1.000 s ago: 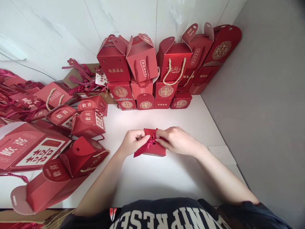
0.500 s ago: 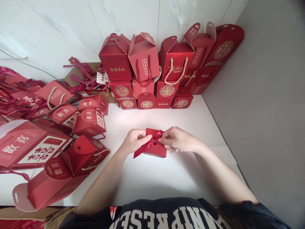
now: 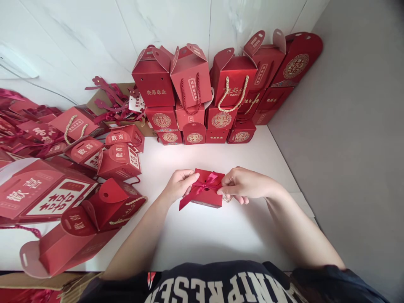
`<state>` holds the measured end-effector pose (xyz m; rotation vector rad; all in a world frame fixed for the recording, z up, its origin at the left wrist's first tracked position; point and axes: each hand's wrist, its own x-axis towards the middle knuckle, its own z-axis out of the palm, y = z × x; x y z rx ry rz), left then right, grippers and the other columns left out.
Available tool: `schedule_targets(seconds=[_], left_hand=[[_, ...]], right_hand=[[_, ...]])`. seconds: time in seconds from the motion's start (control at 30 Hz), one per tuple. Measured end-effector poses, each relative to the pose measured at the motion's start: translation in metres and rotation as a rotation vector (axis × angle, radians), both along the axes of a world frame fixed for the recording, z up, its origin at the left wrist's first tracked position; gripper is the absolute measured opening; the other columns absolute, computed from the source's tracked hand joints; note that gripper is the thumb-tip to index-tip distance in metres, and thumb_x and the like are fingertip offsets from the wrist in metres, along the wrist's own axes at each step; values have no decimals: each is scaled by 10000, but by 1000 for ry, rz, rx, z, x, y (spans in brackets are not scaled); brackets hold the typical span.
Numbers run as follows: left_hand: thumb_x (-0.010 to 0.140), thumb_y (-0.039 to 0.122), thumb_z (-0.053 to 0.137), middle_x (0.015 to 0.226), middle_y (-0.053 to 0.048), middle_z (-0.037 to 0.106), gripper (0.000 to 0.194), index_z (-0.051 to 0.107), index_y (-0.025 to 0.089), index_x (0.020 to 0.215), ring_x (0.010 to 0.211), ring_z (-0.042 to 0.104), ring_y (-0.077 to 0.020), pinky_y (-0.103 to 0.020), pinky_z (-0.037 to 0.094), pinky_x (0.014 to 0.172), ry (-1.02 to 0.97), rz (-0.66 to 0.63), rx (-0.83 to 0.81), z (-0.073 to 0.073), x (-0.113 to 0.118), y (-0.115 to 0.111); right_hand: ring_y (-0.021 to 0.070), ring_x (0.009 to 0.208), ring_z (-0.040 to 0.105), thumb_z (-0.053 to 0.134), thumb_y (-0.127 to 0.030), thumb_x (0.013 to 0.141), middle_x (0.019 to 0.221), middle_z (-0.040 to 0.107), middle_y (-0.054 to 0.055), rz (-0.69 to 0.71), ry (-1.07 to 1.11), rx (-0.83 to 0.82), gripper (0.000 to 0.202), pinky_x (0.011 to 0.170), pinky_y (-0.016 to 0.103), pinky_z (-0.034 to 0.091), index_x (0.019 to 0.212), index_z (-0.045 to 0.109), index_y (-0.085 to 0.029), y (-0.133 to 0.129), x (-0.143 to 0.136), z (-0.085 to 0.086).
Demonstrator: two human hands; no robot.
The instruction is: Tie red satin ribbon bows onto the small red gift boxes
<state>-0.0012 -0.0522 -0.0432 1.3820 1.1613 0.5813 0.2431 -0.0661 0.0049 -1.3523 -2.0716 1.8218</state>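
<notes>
A small red gift box (image 3: pixel 206 198) lies on the white table in front of me. Across its top runs a dark pink ribbon (image 3: pixel 196 190), tied in a bow, with one tail slanting down past the left side. My left hand (image 3: pixel 180 184) is closed at the box's upper left edge, thumb on top, the fingers partly hidden. On the opposite side my right hand (image 3: pixel 244 184) pinches the ribbon near the box's right edge, its other fingers curled loosely. A bit of twisted cord shows beneath that hand.
Red printed gift boxes (image 3: pixel 189 84) with rope handles stand stacked along the back wall. More boxes (image 3: pixel 118 162) crowd the left side, before a cardboard carton (image 3: pixel 128 89) of ribbon pieces. A grey partition (image 3: pixel 347 126) bounds the right.
My hands have drawn apart from the bow's middle, the right one moving right and the left one slightly outward. The bow lies more open, and the box has shifted slightly right.
</notes>
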Motion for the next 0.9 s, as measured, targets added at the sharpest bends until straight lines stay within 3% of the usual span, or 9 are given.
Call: schedule_targets(seconds=[0.1,0.2,0.3,0.37,0.47,0.53,0.6,0.7,0.9], left_hand=[[893,466,551,392,70,395,469,365,174,576,373,351,-50,-189,266,433,-23,-40,-2,2,-3,0],[855,494,612,430,61,451,456,414,169,603,405,384,-55,-188,292,452,-67,-106,-24,4,-6,1],[755,447,742,539,39,535,394,483,161,674,457,424,-64,-190,273,452,-75,-175,-40,3,-9,2],[694,392,805,574,44,515,384,505,153,702,485,417,-59,-190,262,469,-64,-195,0,3,-9,2],[677,358,824,575,60,450,383,505,148,712,499,398,-52,-190,264,488,-69,-207,35,2,-9,2],[686,350,818,580,58,460,384,491,152,717,499,407,-53,-191,273,490,-88,-219,9,1,-10,2],[683,340,821,579,60,472,389,480,156,718,497,414,-54,-190,282,490,-103,-223,-3,0,-10,2],[681,350,820,578,57,506,387,487,157,709,486,424,-56,-189,293,480,-105,-215,-1,0,-11,2],[871,461,609,416,55,458,422,474,158,610,384,356,-53,-202,271,442,-155,-189,39,1,-10,3]], right_hand=[[149,529,629,581,-406,855,577,648,22,144,-55,-35,297,541,242,485,719,659,-155,4,13,3],[178,633,651,643,-418,814,709,712,50,181,-138,42,270,578,255,457,760,699,-158,7,33,6],[197,772,652,582,-350,863,872,733,47,91,-134,227,204,674,285,454,910,712,-200,11,48,6],[204,881,641,495,-310,912,984,721,51,-5,-62,310,234,778,316,456,1002,692,-219,16,49,4],[211,1008,613,477,-363,939,1124,676,68,-171,120,382,265,867,344,452,1072,655,-218,22,33,-6],[211,1080,597,501,-413,942,1251,617,82,-204,271,360,288,899,349,460,1117,626,-220,25,17,-14],[217,1141,576,537,-433,935,1325,562,97,-160,371,304,282,916,351,466,1092,621,-214,26,4,-22],[233,1176,547,613,-427,900,1334,542,108,-91,423,270,240,899,350,470,901,624,-187,26,-4,-31],[173,967,581,590,-444,919,1297,525,99,-39,456,212,353,770,303,468,716,588,-156,28,-1,-36]])
